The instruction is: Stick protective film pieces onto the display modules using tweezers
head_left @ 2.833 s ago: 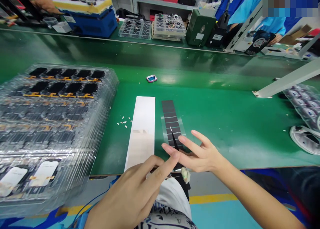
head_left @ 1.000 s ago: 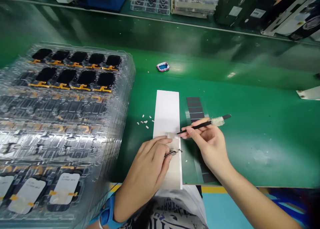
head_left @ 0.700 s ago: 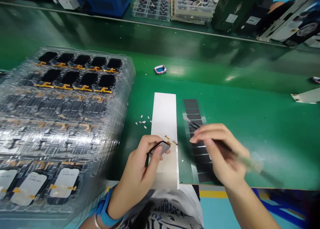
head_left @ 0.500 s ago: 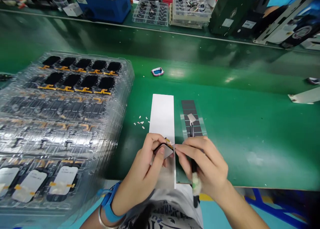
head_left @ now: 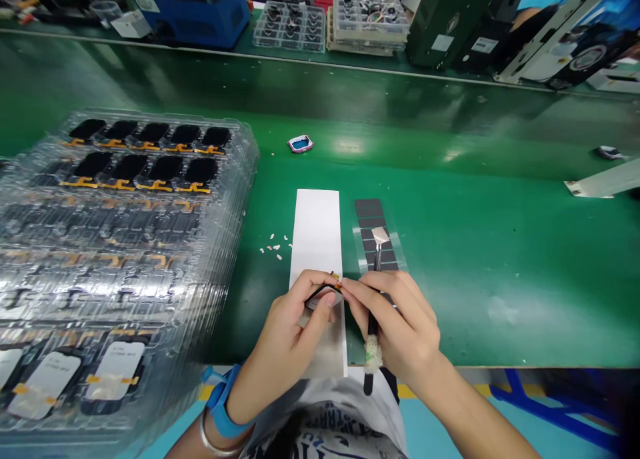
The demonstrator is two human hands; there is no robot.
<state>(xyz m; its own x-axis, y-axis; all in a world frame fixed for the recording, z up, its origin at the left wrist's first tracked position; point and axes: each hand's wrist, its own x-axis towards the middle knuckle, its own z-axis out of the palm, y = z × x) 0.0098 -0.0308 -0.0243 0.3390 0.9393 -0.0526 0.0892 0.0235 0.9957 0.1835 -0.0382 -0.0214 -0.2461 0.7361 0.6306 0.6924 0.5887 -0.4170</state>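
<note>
My left hand [head_left: 287,329] pinches a small display screen [head_left: 320,299] with a dark edge between thumb and fingers. An orange flex cable [head_left: 337,280] sticks up at its far edge. The thumb and index fingertip of my right hand [head_left: 403,319] meet at that cable; whether they pinch a film there is too small to tell. Black tweezers [head_left: 373,324] with a wrapped handle also lie in my right hand, and a pale square piece [head_left: 380,235] is at their tips. Under the hands lies a white strip [head_left: 316,229]. A sheet of dark rectangular stickers [head_left: 368,209] is beneath the tweezer tips.
To the left stands a stack of clear trays [head_left: 235,199] holding several screens. Small white scraps [head_left: 277,247] lie beside the strip. Farther back is a small blue-centred frame [head_left: 301,144]. Parts boxes [head_left: 289,27] and a blue machine [head_left: 195,15] line the shelf behind.
The view has shifted slightly. My left hand has tilted the screen so less of its pale face shows. My right fingertips have moved in against the flex cable, and the tweezers' handle has swung left.
</note>
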